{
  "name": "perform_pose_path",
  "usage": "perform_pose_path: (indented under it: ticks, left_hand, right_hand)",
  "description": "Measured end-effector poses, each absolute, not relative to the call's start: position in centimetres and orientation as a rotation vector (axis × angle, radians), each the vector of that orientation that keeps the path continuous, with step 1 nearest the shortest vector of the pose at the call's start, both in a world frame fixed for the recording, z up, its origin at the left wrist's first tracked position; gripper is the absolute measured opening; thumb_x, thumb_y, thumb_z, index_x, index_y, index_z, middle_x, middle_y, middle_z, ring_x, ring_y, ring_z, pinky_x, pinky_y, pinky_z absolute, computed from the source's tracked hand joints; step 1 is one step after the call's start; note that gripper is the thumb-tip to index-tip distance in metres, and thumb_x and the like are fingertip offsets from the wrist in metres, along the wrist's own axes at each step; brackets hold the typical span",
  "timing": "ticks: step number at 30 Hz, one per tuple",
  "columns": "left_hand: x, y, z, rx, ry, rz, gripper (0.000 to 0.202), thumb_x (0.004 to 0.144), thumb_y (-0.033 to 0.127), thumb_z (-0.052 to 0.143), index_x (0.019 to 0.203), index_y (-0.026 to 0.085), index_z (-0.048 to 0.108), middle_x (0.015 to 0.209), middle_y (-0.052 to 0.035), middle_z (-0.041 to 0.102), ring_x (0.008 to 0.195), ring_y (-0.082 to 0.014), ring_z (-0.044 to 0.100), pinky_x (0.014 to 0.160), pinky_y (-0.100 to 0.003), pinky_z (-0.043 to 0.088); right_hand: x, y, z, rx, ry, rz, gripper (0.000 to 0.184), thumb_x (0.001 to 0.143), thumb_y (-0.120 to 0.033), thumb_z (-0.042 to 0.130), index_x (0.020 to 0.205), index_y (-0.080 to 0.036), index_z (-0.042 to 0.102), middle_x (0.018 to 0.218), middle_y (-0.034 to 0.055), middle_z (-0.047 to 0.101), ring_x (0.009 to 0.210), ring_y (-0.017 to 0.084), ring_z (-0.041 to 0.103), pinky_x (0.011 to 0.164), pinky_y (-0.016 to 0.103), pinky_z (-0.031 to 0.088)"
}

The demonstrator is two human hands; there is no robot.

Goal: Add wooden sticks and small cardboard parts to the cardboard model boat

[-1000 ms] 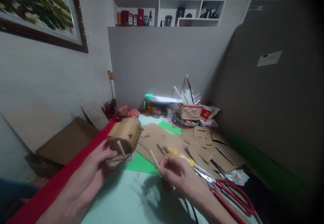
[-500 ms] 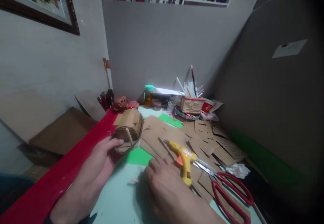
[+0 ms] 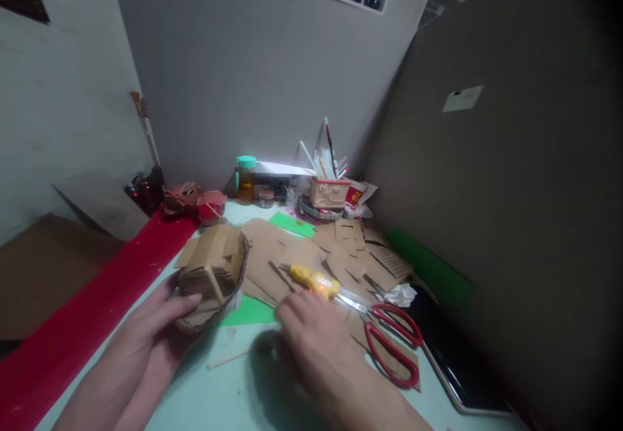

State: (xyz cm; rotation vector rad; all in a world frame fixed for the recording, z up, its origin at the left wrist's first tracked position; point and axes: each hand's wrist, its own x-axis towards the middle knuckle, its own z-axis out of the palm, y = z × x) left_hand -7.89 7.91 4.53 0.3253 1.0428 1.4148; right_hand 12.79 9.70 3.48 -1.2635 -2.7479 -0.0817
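My left hand [image 3: 156, 324] grips a small cardboard model [image 3: 213, 274] with a wooden stick standing in it, held just above the pale green table [image 3: 233, 398]. My right hand [image 3: 311, 340] is blurred; it lies low over the table, right behind the yellow glue gun [image 3: 311, 280], and covers the gun's handle. Whether its fingers are round the handle cannot be made out. A thin wooden stick [image 3: 228, 357] lies loose on the table between my hands.
Red-handled scissors [image 3: 392, 346] lie right of my right hand. Cardboard pieces [image 3: 350, 249] and green paper [image 3: 248, 313] cover the middle. A red strip [image 3: 87, 314] runs along the left edge. A pen holder [image 3: 328, 191] and a jar [image 3: 246, 178] stand at the back wall.
My right hand has let go of the wooden stick, which now lies on the table, and has moved to the glue gun. The view has swung down and to the right.
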Motion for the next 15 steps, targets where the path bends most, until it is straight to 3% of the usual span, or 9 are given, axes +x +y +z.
perform_pose_path:
  ticks: [4, 8, 15]
  left_hand:
    - [-8.2, 7.5, 4.0, 0.321, 1.013, 1.361, 0.063, 0.073, 0.021, 0.081, 0.129, 0.044, 0.063, 0.133, 0.0079, 0.07, 0.111, -0.024, 0.072, 0.082, -0.026, 0.063]
    - [-8.0, 7.2, 3.8, 0.348, 0.955, 1.401, 0.062, 0.077, 0.027, 0.081, 0.133, 0.043, 0.06, 0.138, 0.007, 0.067, 0.124, -0.0243, 0.064, 0.09, -0.026, 0.06]
    - [-7.7, 7.0, 3.9, 0.398, 0.926, 1.421, 0.056, 0.083, 0.03, 0.075, 0.135, 0.041, 0.057, 0.139, 0.0048, 0.066, 0.129, -0.0239, 0.06, 0.099, -0.032, 0.055]
  right_hand:
    - [16.5, 10.1, 2.5, -1.74, -2.405, -0.108, 0.015, 0.101, -0.024, 0.041, 0.098, -0.016, 0.053, 0.082, 0.0124, 0.068, 0.07, 0.029, 0.068, 0.054, 0.033, 0.035]
    - [17.6, 10.6, 0.6, -1.791, -2.354, -0.056, 0.012, 0.099, -0.03, 0.044, 0.099, -0.018, 0.047, 0.079, 0.0123, 0.07, 0.064, 0.034, 0.071, 0.049, 0.031, 0.023]
    - [17.3, 11.3, -0.9, -1.713, -2.317, 0.036, 0.022, 0.097, -0.035, 0.031, 0.109, -0.019, 0.04, 0.078, 0.012, 0.073, 0.067, 0.033, 0.074, 0.051, 0.034, 0.041]
